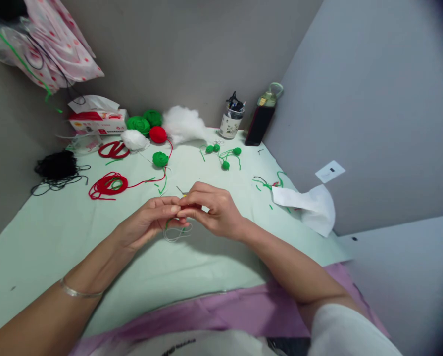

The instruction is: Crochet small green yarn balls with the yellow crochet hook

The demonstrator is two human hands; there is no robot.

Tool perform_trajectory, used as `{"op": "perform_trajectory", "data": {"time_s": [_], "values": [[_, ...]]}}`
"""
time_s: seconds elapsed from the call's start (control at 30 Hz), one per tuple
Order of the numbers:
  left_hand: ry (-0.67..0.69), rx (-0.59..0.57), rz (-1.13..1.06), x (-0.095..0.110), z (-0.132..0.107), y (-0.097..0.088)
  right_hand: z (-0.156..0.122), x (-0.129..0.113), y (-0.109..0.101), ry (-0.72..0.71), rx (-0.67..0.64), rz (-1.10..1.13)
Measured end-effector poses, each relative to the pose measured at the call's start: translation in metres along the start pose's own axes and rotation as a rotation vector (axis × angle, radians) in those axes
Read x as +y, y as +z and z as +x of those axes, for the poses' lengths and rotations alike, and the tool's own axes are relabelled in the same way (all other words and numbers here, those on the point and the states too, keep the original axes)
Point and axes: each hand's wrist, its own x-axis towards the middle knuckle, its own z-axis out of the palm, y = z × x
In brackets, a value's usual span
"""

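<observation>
My left hand (156, 215) and my right hand (214, 207) meet over the middle of the table, fingertips pinched together. Between them is a small red yarn piece (197, 205), mostly covered by my fingers, so its shape is unclear. A loop of thin white thread (174, 239) hangs below my left hand, with a bit of green yarn beside it. Just beyond my fingertips shows a thin dark metal tip (180, 190); I cannot tell whether it is held. A red yarn coil (110, 185) lies to the left, its strand running to a red ball (158, 134).
Behind stand a tissue box (98, 122), green yarn balls (138, 125), white stuffing (184, 124), a pen jar (231, 122) and a dark bottle (260, 118). Red-handled scissors (113, 150) and black yarn (56, 165) lie left. Small green balls (225, 165) and a white tissue (314, 207) lie right.
</observation>
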Motion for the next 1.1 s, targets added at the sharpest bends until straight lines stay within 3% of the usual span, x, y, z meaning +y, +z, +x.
{"op": "perform_trajectory", "data": {"time_s": [0.57,0.93,1.1], "values": [[-0.005,-0.004,-0.006,-0.001,-0.003,0.004,0.003,-0.003,-0.003,0.062,-0.024,0.162],[0.064,0.134,-0.11,-0.002,0.0,0.011,0.009,0.002,0.006,0.54,0.054,0.744],[0.159,0.17,-0.09,0.001,-0.005,0.017,0.014,-0.004,0.01,0.639,0.07,0.891]]}}
